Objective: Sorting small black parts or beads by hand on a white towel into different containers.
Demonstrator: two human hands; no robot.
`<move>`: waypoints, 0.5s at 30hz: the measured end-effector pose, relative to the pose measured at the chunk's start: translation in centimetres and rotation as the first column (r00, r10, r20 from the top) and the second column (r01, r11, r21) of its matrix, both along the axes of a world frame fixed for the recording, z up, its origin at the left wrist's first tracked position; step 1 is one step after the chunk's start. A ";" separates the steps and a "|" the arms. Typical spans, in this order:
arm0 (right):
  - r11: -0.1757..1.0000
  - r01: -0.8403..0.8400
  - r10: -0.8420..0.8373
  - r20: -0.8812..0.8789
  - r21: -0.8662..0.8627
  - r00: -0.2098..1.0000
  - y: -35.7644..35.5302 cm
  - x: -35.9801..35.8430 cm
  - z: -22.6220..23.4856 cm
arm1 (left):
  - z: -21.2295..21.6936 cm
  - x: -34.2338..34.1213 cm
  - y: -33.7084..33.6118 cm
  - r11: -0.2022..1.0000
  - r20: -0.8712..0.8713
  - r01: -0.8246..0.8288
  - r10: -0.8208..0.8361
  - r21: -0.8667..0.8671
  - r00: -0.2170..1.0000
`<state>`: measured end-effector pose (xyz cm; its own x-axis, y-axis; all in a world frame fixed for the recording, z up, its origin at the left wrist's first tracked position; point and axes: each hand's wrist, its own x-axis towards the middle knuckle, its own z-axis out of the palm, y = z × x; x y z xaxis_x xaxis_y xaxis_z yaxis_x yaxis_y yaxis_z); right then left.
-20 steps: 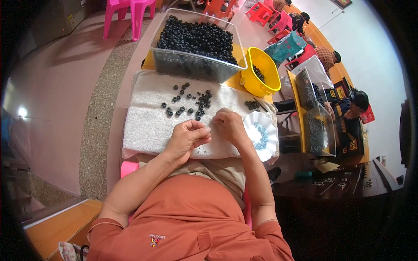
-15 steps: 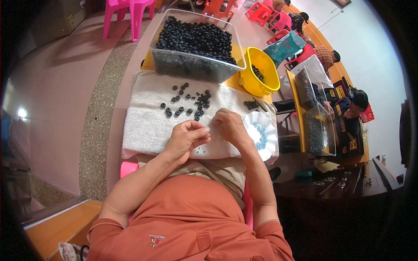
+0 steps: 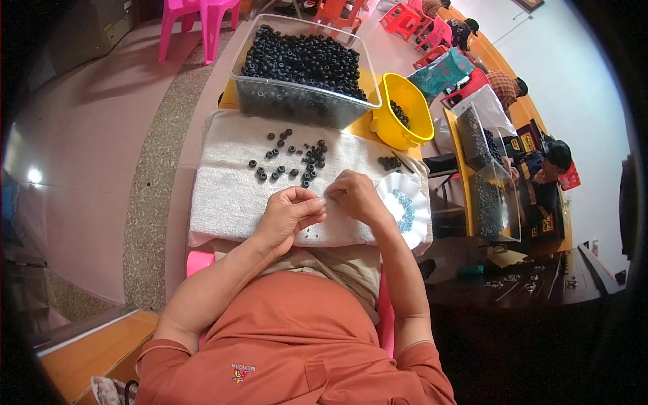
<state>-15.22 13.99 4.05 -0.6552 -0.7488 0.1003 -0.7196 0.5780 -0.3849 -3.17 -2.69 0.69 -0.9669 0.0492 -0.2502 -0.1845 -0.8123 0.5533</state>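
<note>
Over the near part of a white towel, my left hand pinches thumb against fingers; whatever sits between them is too small to name. Close by on its right, my right hand has its fingers curled together, their tips near the left fingertips, and what they grip cannot be made out. Just beyond both hands lie several loose black ring-shaped pieces, spread across the towel. A white fluted dish holding small pale-blue bits is beside my right wrist. A small cluster of dark pieces rests farther right.
A clear plastic bin full of black pieces stands beyond the towel. To its right is a yellow tub with some of the same. At another table on the right, a person sits near clear bins. A pink stool is at far left.
My right hand has shifted slightly left, nearer the left fingertips. My left hand stays in the same place, still pinched.
</note>
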 end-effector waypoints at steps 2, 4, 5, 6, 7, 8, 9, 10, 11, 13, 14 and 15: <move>1.000 -0.004 0.004 0.004 0.014 1.000 0.0 0.2 0.3 | 0.0 0.0 0.0 1.000 -0.005 0.002 -0.002 0.008 1.000; 0.999 -0.017 0.018 -0.010 0.034 1.000 -0.1 0.4 0.8 | 0.2 0.1 -0.1 1.000 0.003 -0.004 0.004 -0.010 1.000; 0.998 -0.030 0.031 -0.023 0.054 0.999 -0.1 0.4 0.9 | 0.1 0.1 -0.1 1.000 0.003 -0.005 0.005 -0.010 1.000; 0.998 -0.028 0.030 -0.024 0.055 0.999 0.0 0.4 0.9 | 0.0 0.1 -0.1 1.000 -0.004 -0.004 0.004 -0.004 1.000; 0.999 -0.031 0.032 -0.031 0.036 0.999 0.0 0.4 0.8 | -0.1 0.1 -0.1 1.000 -0.010 -0.003 0.003 0.002 1.000; 0.999 -0.034 0.035 -0.038 0.016 0.999 0.1 0.4 0.7 | 0.0 0.1 -0.1 1.000 -0.011 -0.002 0.002 0.002 1.000; 0.999 -0.032 0.033 -0.040 0.016 0.999 0.2 0.3 0.6 | 0.0 0.0 -0.1 1.000 0.001 -0.003 0.003 -0.011 1.000; 0.998 -0.028 0.029 -0.015 0.053 0.999 0.4 0.3 0.4 | 0.0 0.0 -0.1 1.000 0.014 -0.003 0.004 -0.024 1.000; 0.996 -0.025 0.024 0.010 0.090 1.000 0.5 0.3 0.3 | 0.1 -0.1 0.0 1.000 0.012 -0.002 0.002 -0.025 1.000; 0.993 -0.048 0.045 0.027 0.111 0.999 0.6 -0.1 0.5 | 0.1 0.0 0.0 1.000 0.003 0.005 -0.005 -0.010 1.000; 0.989 -0.070 0.065 0.044 0.132 0.997 0.7 -0.3 0.6 | 0.1 -0.1 0.1 1.000 0.003 0.006 -0.006 -0.012 1.000; 0.988 -0.069 0.064 0.043 0.136 0.997 0.6 -0.4 0.7 | 0.0 -0.1 0.0 1.000 0.000 0.000 0.000 -0.015 1.000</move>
